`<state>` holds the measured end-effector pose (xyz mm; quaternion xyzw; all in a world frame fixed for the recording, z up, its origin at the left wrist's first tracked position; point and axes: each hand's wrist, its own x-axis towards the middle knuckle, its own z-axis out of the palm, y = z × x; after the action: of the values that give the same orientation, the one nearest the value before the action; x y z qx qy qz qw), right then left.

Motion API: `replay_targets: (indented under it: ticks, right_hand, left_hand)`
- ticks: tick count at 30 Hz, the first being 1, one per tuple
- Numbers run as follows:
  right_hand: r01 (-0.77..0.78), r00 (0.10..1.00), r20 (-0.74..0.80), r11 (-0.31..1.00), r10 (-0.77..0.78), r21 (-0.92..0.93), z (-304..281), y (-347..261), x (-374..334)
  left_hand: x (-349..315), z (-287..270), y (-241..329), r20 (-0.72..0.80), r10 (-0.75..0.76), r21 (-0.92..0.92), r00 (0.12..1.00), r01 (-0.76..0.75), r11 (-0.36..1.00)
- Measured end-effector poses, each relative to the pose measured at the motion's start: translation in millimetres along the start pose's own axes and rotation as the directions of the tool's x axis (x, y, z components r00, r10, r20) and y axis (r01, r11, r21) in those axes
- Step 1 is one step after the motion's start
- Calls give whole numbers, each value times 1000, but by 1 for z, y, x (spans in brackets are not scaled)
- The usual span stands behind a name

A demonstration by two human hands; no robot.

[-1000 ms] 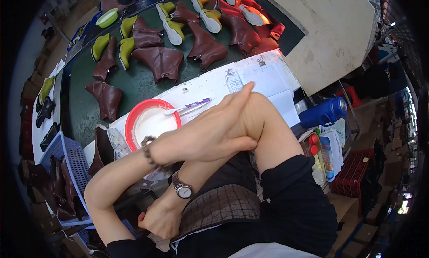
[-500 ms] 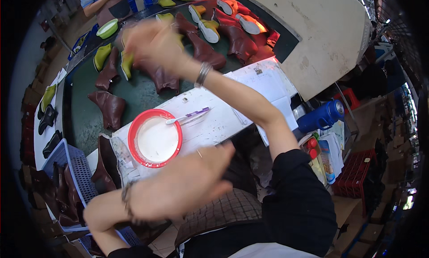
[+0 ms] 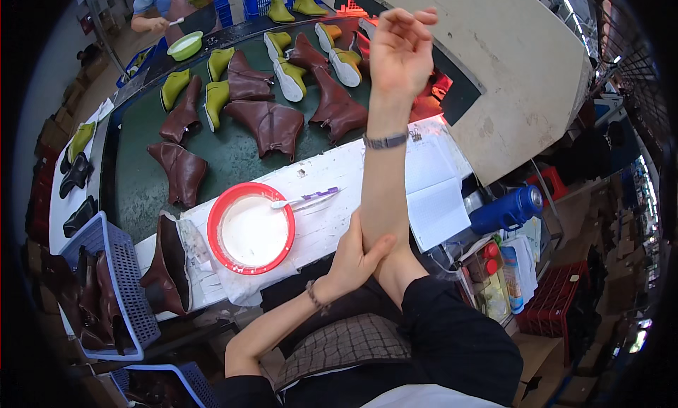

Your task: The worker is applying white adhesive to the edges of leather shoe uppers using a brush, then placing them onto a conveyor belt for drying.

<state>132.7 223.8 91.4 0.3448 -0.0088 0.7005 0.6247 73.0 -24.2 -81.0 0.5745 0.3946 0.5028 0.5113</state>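
Note:
My left hand (image 3: 357,258) is wrapped round my own right forearm (image 3: 385,210), just below the elbow. Raised over the far side of the bench, my right hand (image 3: 402,55) has its palm up and its fingers loosely curled and apart, with nothing in it. A red-rimmed bowl (image 3: 214,233) of white liquid stands on the white board left of my hands. Beside it lies a purple-and-white toothbrush (image 3: 314,196). Brown ankle boots (image 3: 270,125) and yellow-green boots (image 3: 289,79) lie in loose rows on the green conveyor belt.
Blue baskets (image 3: 131,281) with brown boots stand at the left. Papers (image 3: 438,207), a blue flask (image 3: 505,210) and a red crate (image 3: 554,295) are at the right. Across the belt a co-worker (image 3: 161,9) holds a brush and a yellow-green boot, near a green bowl (image 3: 185,48).
My right hand has swung from over the boots to the right. My left hand has moved up and right and closed round my right forearm. The co-worker's hands have come into fuller view.

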Motion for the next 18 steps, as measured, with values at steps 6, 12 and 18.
replay_targets:
  ticks: [6, 12, 18]
  right_hand:
    - [-163, 985, 16, 953, 173, -256, -21, 25, -43]
    - [-319, 938, -118, 678, 325, -662, -34, 53, -127]
    - [-374, 754, -173, 198, 633, -906, -64, 75, -257]
  left_hand:
    - [-3, -88, 59, -225, 139, -291, 964, -202, 935]
    - [-4, -198, 159, -479, 369, -876, 796, -461, -141]
    - [-46, -215, 184, -576, 380, -779, 724, -627, 14]
